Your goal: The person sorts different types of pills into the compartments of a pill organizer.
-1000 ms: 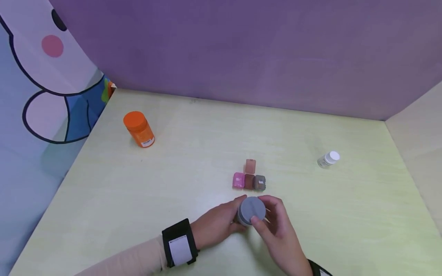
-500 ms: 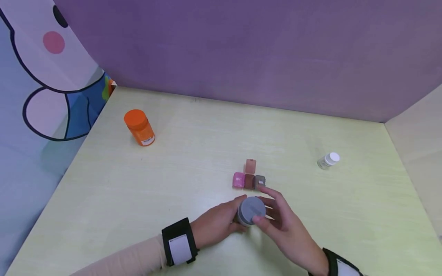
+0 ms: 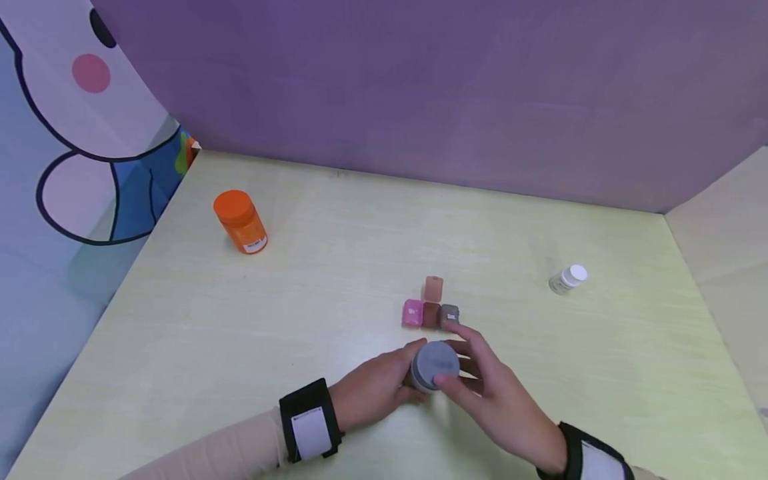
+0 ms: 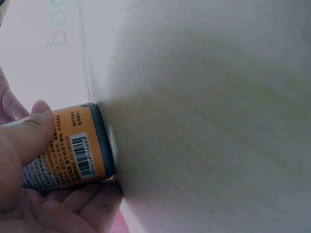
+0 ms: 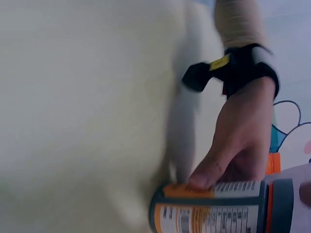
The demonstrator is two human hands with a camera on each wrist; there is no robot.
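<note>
My left hand (image 3: 375, 390) grips a bottle with a grey cap (image 3: 436, 366), thumb and fingers wrapped round its body. In the left wrist view the bottle (image 4: 80, 150) shows an orange and white label with a barcode and a dark base. The right hand (image 3: 498, 400) is at the cap, its thumb on the near edge and other fingers along the right side; the index finger reaches forward off it. In the right wrist view, a red-orange ring (image 5: 269, 206) lies below the dark cap. Both wrists wear black bands.
Just beyond the hands lie small block-like pieces: a pink one (image 3: 412, 313), a brown one (image 3: 431, 315), a grey one (image 3: 449, 313) and a salmon one (image 3: 433, 289). An orange bottle (image 3: 241, 222) stands at the back left. A small white bottle (image 3: 568, 279) is at right.
My right hand has opened its index finger away from the cap and its wrist has swung to the right. The left hand keeps its grip on the bottle in the same place.
</note>
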